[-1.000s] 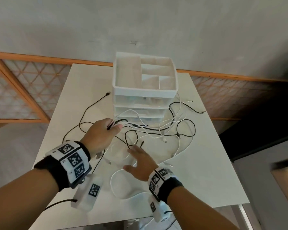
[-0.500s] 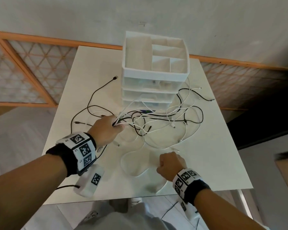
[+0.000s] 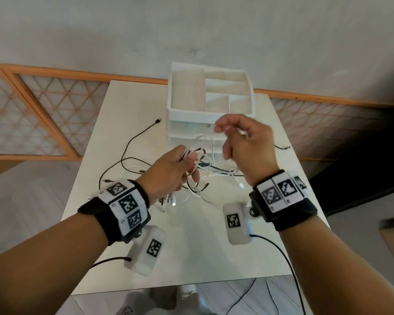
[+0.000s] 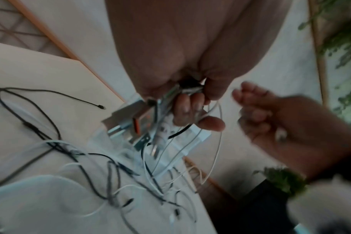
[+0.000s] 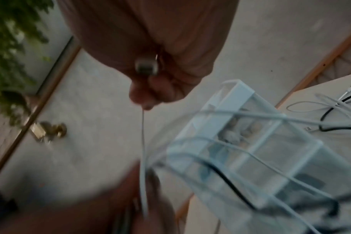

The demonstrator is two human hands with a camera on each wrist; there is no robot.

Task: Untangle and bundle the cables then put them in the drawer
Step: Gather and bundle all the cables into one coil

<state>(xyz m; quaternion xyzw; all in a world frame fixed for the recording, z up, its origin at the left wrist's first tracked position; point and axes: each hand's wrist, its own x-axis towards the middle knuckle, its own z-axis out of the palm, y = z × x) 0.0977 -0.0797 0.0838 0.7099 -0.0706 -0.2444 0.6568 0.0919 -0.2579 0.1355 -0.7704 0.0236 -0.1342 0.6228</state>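
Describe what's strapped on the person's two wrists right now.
Each bare forearm carries a black wrist strap with white panels of black square markers: left band, right band. Under each hangs a white camera block with one marker: left, right. Thin black leads trail from both.

White plastic drawer unit (image 3: pixel 209 96) on white table (image 3: pixel 127 105); tangled white and black thin cables (image 3: pixel 134 153); black wristbands (image 3: pixel 289 212) with black-white square codes; far orange-framed lattice panels (image 3: pixel 43 114); blurry greenery, probably a plant (image 5: pixel 12 31).
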